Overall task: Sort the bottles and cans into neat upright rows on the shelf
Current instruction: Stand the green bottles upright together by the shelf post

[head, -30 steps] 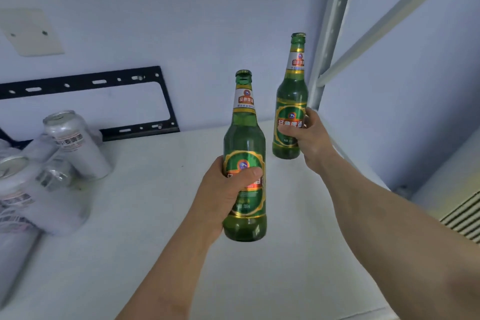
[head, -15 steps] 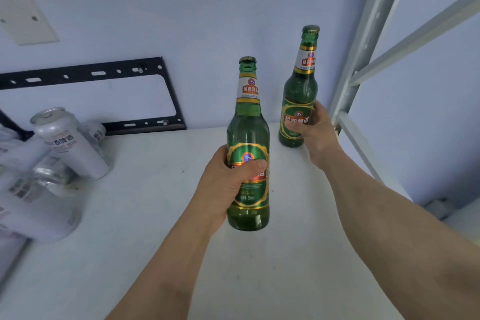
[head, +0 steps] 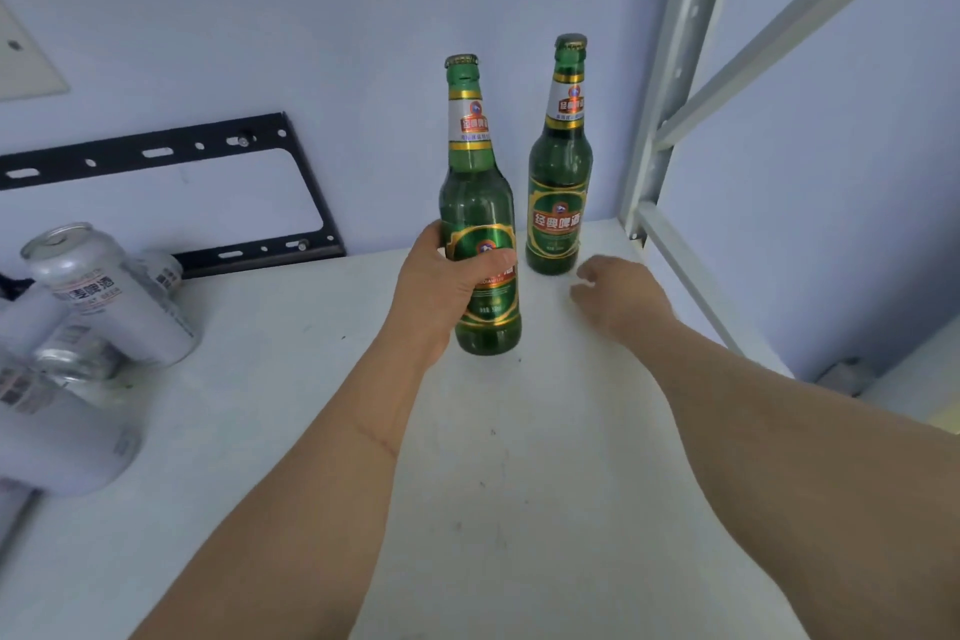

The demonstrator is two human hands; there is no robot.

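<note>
Two green beer bottles with gold-and-red labels are on the white shelf point(head: 519, 483). One green bottle point(head: 560, 182) stands upright at the back right corner, free of any hand. My right hand point(head: 618, 296) hovers just in front of it with loosely curled fingers, holding nothing. My left hand point(head: 441, 286) grips the second green bottle point(head: 475, 203) round its lower body, upright, left of and nearer than the first; I cannot tell whether its base touches the shelf. Several silver cans point(head: 109, 296) lie heaped and tilted at the far left.
A black metal bracket point(head: 171, 146) is fixed to the back wall behind the cans. A grey shelf post point(head: 670, 83) and its side rail point(head: 691, 286) bound the shelf on the right. Bare shelf surface stretches between the cans and the bottles.
My right hand has let go of the back bottle, which now stands in the corner, and has drawn back a little. My left hand has carried its bottle further toward the back.
</note>
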